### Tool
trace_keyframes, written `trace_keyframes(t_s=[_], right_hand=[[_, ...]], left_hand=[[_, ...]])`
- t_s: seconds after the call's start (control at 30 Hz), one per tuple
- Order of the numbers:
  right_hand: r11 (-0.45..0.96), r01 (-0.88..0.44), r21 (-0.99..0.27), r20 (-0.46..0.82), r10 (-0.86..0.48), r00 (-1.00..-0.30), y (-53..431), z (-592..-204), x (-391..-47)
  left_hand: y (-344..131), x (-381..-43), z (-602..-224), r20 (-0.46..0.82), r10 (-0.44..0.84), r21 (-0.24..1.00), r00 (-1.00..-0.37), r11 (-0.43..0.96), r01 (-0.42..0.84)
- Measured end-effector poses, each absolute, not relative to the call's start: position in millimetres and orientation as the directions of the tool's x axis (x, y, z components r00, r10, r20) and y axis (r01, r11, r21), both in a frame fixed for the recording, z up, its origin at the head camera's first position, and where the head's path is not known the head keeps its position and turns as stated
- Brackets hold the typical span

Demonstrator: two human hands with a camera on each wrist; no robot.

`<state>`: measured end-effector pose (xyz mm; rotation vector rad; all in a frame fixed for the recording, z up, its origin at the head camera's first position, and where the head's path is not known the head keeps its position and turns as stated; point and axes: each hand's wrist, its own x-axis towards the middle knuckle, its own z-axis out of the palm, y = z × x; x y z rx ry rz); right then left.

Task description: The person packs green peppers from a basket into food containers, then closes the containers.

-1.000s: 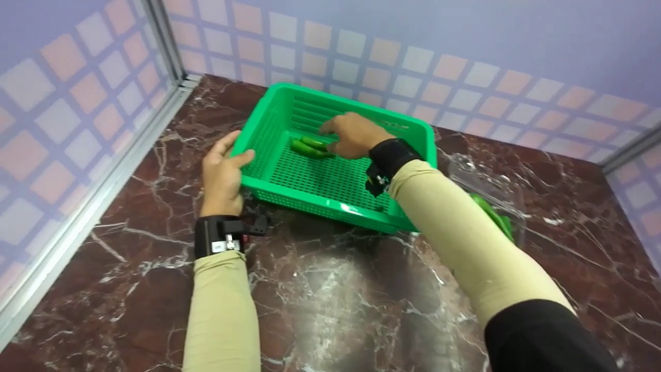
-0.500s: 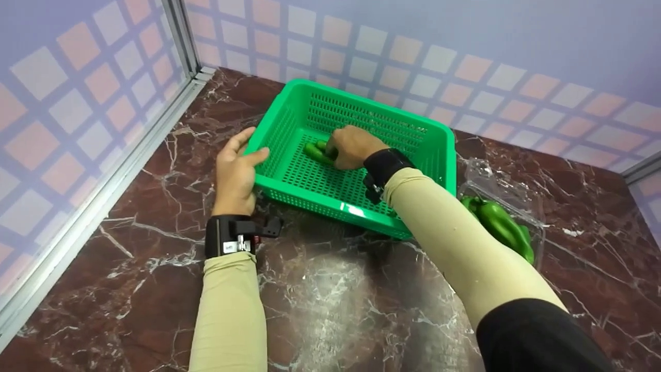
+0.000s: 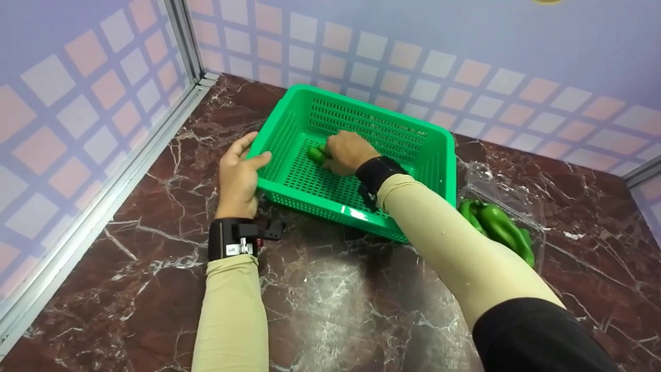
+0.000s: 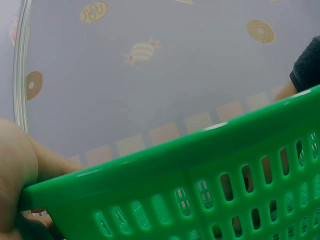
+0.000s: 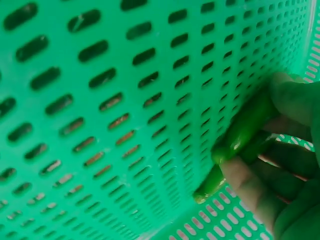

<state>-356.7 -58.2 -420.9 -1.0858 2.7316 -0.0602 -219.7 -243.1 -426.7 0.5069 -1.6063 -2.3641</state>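
A green plastic basket (image 3: 361, 106) with slotted walls stands on the dark marbled surface. My left hand (image 3: 239, 178) grips its left rim, thumb over the inner side and fingers outside. Inside the basket, my right hand (image 3: 348, 152) reaches to the floor with curled fingers around green peppers (image 3: 316, 154). The right wrist view gives a closer look: thumb and fingertips hold one glossy green pepper (image 5: 245, 125), and the tip of a second pepper (image 5: 210, 184) pokes out beneath it. The hand hides part of both.
Right of the basket lies a clear plastic container (image 3: 503, 188) with more green peppers (image 3: 503, 230) in it, partly covered by my right forearm. Tiled-pattern walls (image 3: 408, 57) rise behind and at left, joined by a metal corner strip (image 3: 187, 46).
My right hand has gone from loosely spread fingers over the peppers to curled fingers holding them. The view has shifted, showing more of the container at right. My left hand stays on the rim.
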Motion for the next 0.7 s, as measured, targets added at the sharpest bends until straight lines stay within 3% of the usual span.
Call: trace_keyframes(t_s=[0.33, 0.7], right_hand=[[0.732, -0.681, -0.039, -0.180, -0.675, -0.715, -54.3, -418.2, -359.9], [0.693, -0.718, -0.064, -0.166, -0.717, -0.677, -52.5, -419.1, -361.5]], left_hand=[[-243.3, -220.6, -428.3, -0.127, -0.372, 0.928, -0.919, -0.371, 0.022], [-242.8, -222.5, -429.4, -0.154, -0.384, 0.924, -0.910, -0.382, 0.005]])
